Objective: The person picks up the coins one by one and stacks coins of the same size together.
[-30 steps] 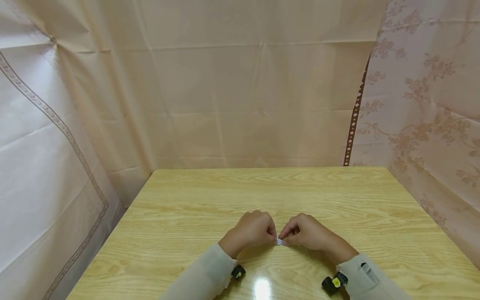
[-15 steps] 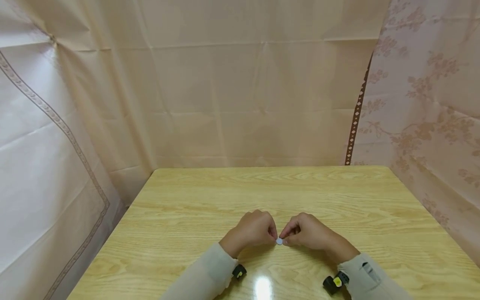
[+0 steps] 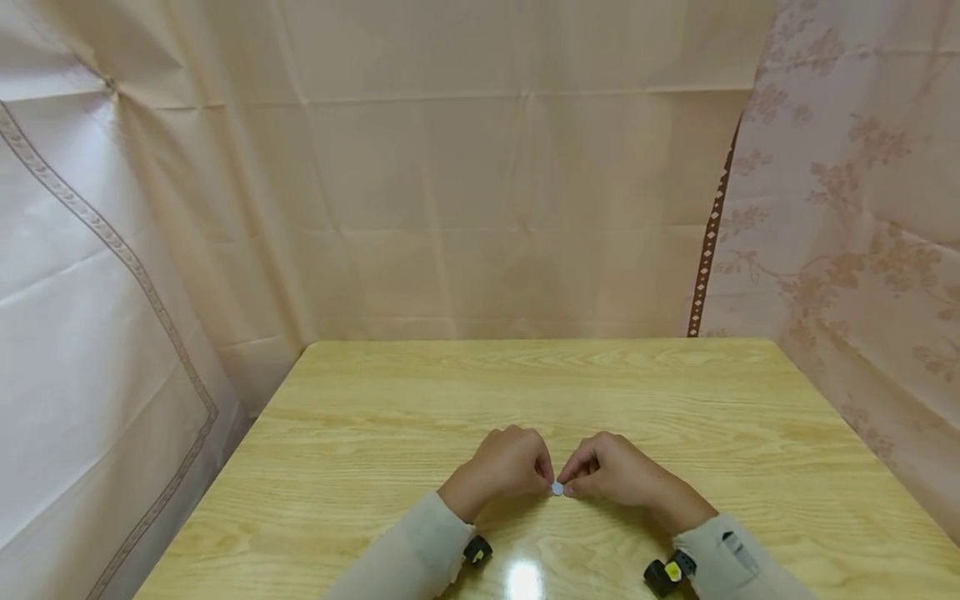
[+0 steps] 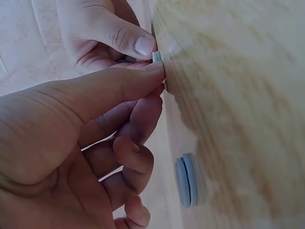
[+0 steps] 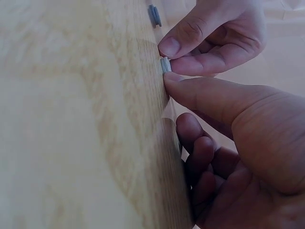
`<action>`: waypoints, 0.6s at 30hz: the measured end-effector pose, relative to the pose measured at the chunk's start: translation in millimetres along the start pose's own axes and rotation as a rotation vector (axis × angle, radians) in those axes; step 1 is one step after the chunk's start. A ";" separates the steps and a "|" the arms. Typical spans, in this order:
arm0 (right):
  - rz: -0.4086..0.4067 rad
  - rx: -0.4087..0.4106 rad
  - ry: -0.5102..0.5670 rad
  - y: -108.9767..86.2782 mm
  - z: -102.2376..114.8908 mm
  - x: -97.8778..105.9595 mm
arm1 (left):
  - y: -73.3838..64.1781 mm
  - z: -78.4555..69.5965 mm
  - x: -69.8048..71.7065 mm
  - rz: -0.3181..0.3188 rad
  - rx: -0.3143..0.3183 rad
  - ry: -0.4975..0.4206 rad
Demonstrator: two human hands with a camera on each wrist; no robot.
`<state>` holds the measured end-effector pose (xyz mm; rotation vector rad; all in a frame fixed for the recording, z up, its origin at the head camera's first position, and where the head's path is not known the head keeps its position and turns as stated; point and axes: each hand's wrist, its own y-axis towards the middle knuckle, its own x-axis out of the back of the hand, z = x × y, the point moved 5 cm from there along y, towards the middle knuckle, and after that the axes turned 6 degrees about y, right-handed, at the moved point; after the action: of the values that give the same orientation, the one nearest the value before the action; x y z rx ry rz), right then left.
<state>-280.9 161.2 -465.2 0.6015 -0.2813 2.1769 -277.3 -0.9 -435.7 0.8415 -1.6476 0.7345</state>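
A small pale round disc (image 3: 557, 489) shows between the fingertips of both hands, close over the table. From the side it looks like two thin layers (image 5: 165, 65) with a groove between them. My left hand (image 3: 510, 462) pinches one edge with thumb and forefinger, its other fingers curled (image 4: 133, 157). From the opposite side my right hand (image 3: 611, 468) pinches the disc too, its thumb (image 5: 190, 88) along the edge. A second grey-blue grooved disc (image 4: 186, 180) stands out near the left hand in the left wrist view; the head view hides it.
The wood-grain table (image 3: 375, 400) spreads round the hands. Beige cloth (image 3: 487, 208) hangs behind its far edge, with patterned cloth (image 3: 847, 275) on the right and pale cloth (image 3: 75, 333) on the left. Black wrist cameras (image 3: 477, 550) sit at both cuffs.
Both hands keep nearly the same place. Slightly more of the disc's round face shows between the fingertips than one second ago. The head view has shifted a little.
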 end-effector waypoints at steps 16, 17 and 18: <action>0.014 -0.016 0.014 2.1 -1.0 1.1 | -1.4 7.5 2.9 0.005 0.000 -0.030; 0.019 -0.019 0.019 1.9 -1.6 1.5 | -1.6 9.4 3.5 0.003 0.006 -0.035; 0.026 -0.024 0.024 1.7 -2.1 1.8 | -1.7 11.2 4.5 0.001 0.012 -0.044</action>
<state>-283.8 162.2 -466.0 0.5605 -0.3029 2.2017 -282.6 -11.7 -433.7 0.8712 -1.6840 0.7319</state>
